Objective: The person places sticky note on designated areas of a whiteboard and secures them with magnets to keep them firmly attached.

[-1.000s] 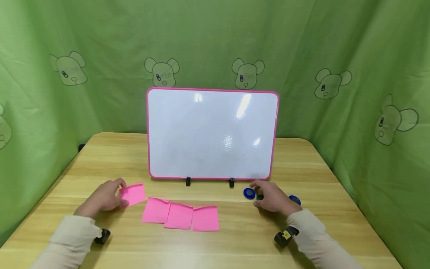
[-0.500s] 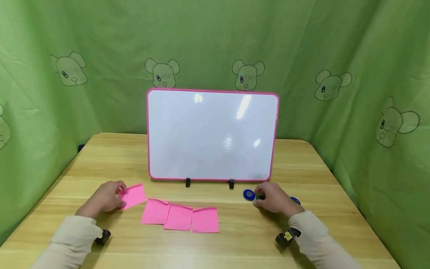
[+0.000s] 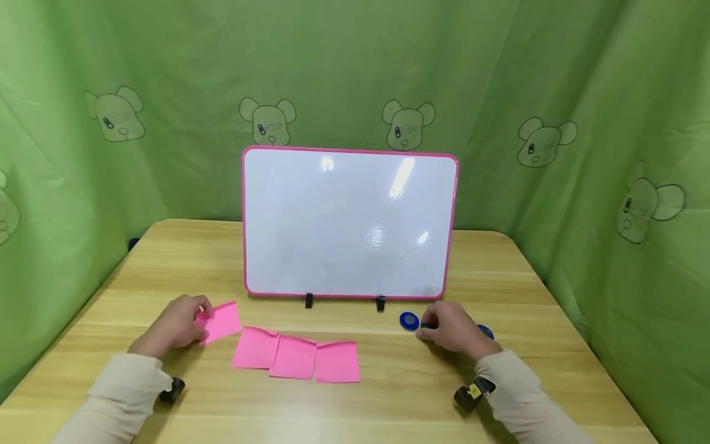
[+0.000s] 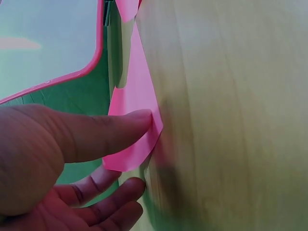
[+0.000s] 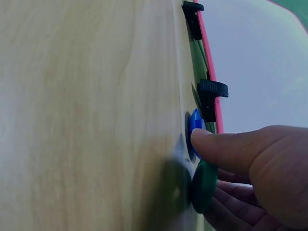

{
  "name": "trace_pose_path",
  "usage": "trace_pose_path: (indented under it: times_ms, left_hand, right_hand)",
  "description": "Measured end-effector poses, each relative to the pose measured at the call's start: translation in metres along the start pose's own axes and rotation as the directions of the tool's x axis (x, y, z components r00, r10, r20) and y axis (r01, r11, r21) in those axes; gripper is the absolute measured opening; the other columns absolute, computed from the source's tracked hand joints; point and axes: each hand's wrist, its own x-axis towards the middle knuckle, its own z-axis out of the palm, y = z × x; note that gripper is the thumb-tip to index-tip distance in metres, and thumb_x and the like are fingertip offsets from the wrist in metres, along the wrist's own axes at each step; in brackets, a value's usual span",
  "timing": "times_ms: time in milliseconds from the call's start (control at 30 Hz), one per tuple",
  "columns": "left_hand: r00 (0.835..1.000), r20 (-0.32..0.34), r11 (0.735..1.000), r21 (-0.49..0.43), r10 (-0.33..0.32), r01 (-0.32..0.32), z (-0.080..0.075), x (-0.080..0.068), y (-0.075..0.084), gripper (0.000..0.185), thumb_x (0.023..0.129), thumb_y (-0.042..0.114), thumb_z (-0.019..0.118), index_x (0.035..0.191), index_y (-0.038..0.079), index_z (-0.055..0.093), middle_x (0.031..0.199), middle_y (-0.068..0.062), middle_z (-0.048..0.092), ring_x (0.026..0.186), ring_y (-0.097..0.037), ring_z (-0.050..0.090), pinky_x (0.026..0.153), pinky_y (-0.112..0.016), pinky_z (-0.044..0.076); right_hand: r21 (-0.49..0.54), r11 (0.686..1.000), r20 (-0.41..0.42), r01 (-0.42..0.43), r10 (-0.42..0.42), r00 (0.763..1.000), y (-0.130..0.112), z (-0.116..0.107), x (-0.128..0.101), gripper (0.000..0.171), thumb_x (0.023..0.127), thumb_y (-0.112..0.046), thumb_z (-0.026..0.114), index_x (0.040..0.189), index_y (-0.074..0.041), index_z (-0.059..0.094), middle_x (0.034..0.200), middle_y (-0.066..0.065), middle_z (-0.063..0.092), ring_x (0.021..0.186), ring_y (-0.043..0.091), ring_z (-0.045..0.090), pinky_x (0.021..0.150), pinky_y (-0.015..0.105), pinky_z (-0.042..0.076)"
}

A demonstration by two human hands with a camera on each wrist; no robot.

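Note:
My left hand [image 3: 180,320] pinches the left edge of a pink sticky note [image 3: 223,322] at the left of the table. In the left wrist view the thumb lies over that note [image 4: 137,96], and the other fingers curl below it. Three more pink sticky notes [image 3: 293,357] lie in a row to its right, the neighbours touching or overlapping. My right hand [image 3: 452,327] holds a round green magnet [image 5: 204,186] between thumb and fingers, low over the table. A blue round magnet [image 3: 409,320] lies just left of those fingertips. Another blue magnet [image 3: 485,332] is partly hidden behind the right hand.
Behind the notes and magnets stands a whiteboard [image 3: 349,222] with a pink frame, on small black feet [image 3: 309,300]. The wooden table [image 3: 249,419] is enclosed by green curtains [image 3: 333,55] printed with bear heads. A black camera sits at each wrist.
My right hand's thumb and fingers have drawn together around the green magnet, and the hand has shifted slightly. The left hand stays nearly still on its sticky note.

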Motion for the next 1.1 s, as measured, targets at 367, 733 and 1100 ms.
trace_pose_path:
  times_ms: [367, 733, 1100]
  left_hand:
    - [0.986, -0.143, 0.994, -0.058, 0.082, -0.091, 0.005, -0.003, -0.004, 0.030, 0.069, -0.007, 0.076, 0.094, 0.002, 0.063, 0.086, -0.012, 0.053, 0.078, -0.026, 0.051, 0.066, -0.038, 0.045]
    - [0.979, -0.200, 0.992, -0.105, 0.046, -0.068, -0.008, -0.007, -0.003, 0.036, 0.071, -0.012, 0.065, 0.105, -0.003, 0.065, 0.098, -0.019, 0.058, 0.083, -0.028, 0.058, 0.067, -0.039, 0.052]
    - [0.958, -0.282, 0.986, -0.142, 0.046, -0.089, -0.014, -0.005, 0.000, 0.047, 0.070, -0.010, 0.063, 0.117, -0.008, 0.060, 0.108, -0.024, 0.059, 0.087, -0.031, 0.062, 0.060, -0.031, 0.051]
  right_hand:
    - [-0.017, 1.000, 0.055, -0.002, 0.003, 0.998, -0.003, -0.005, 0.004, 0.012, 0.084, -0.015, 0.075, 0.076, -0.012, 0.067, 0.069, -0.004, 0.057, 0.065, 0.013, 0.051, 0.059, 0.030, 0.047]
    - [-0.050, 0.995, 0.054, 0.084, -0.081, 0.995, -0.006, -0.010, 0.011, 0.015, 0.084, -0.013, 0.074, 0.071, -0.013, 0.066, 0.064, -0.006, 0.055, 0.060, 0.011, 0.048, 0.056, 0.029, 0.043]
    - [-0.086, 0.993, 0.036, 0.087, -0.084, 0.996, -0.006, -0.013, 0.013, 0.016, 0.088, -0.011, 0.069, 0.073, -0.011, 0.066, 0.072, -0.003, 0.060, 0.066, 0.011, 0.052, 0.063, 0.032, 0.049]
